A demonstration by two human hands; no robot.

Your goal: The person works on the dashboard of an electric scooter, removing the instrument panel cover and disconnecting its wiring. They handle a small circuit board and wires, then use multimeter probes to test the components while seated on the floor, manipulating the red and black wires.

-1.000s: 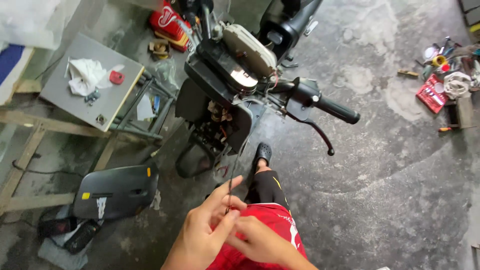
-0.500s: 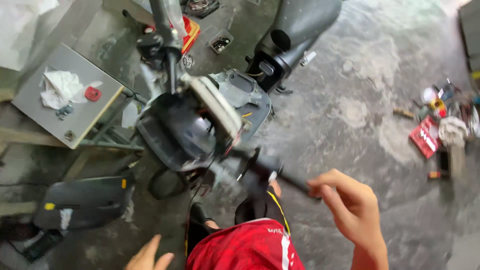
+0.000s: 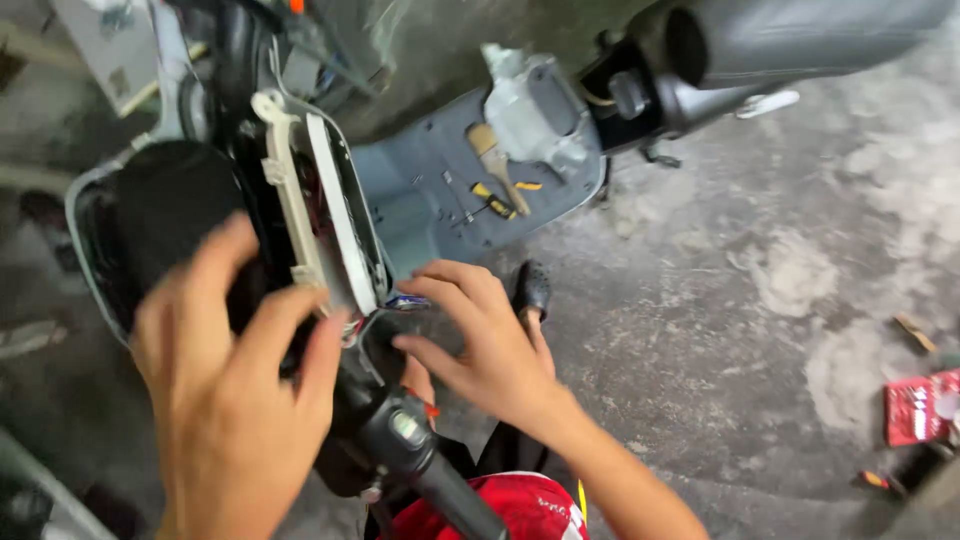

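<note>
Both hands have come up onto the scooter's front since half a second ago; back then the right one hung out over the concrete and the left barely showed at the bottom edge. The view has also swung in closer, so the handlebar head now fills the left half of the frame.

The left hand point(image 3: 235, 400) sits lower left, blurred, fingers spread and laid against the dark headlight housing point(image 3: 165, 215) and the cream trim point(image 3: 290, 190) beside it. Whether it grips anything I cannot tell. The right hand point(image 3: 480, 340) is at centre, fingers spread and curled, tips touching the spot where the white cover edge point(image 3: 345, 225) meets the bar. Nothing is pinched in it.

Just below the two hands the black grip point(image 3: 430, 470) runs down toward the bottom edge. Upper centre lies the grey footboard point(image 3: 430, 190), with a yellow-handled screwdriver point(image 3: 495, 202) and a brush point(image 3: 492, 150) on it. The black seat point(image 3: 800, 40) crosses the upper right. A black shoe point(image 3: 532, 290) stands on the concrete point(image 3: 720, 330) just right of the right hand, and a red shirt point(image 3: 510, 510) shows at the bottom. A red packet point(image 3: 915, 408) lies at the far right edge.
</note>
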